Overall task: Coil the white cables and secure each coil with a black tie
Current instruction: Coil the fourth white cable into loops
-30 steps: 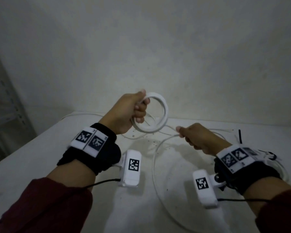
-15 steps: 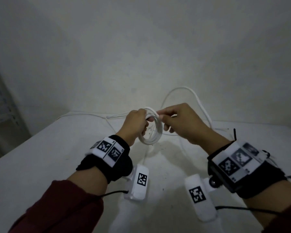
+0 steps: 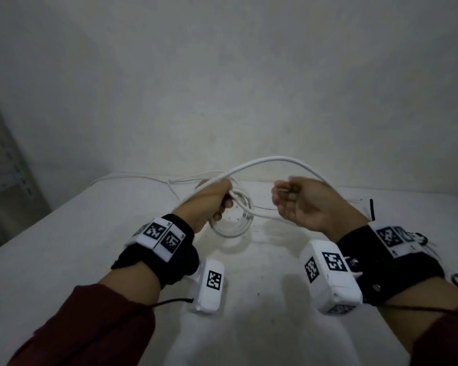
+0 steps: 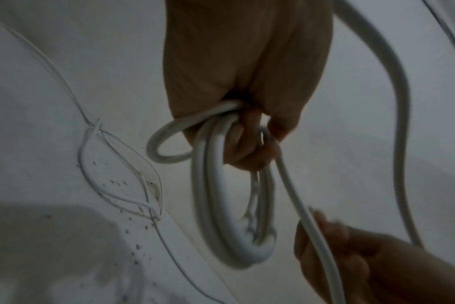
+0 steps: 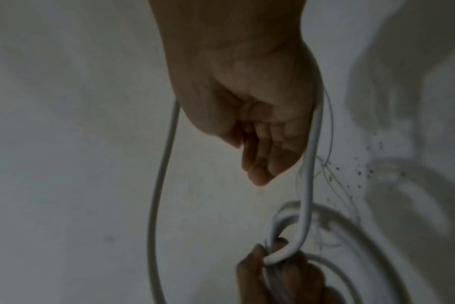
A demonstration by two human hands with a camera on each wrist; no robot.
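Your left hand (image 3: 214, 200) grips the half-made coil (image 3: 233, 217) above the counter (image 3: 64, 247); your right hand (image 3: 306, 204), fingers curled, guides loose cable (image 3: 270, 161). Much cable remains, and no tie is on.

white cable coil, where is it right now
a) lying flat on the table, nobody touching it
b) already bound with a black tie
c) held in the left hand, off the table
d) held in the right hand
c: the left hand grips the white cable coil, which hangs from its fingers above the table, while the right hand only runs the loose stretch of cable; no tie shows on the coil.
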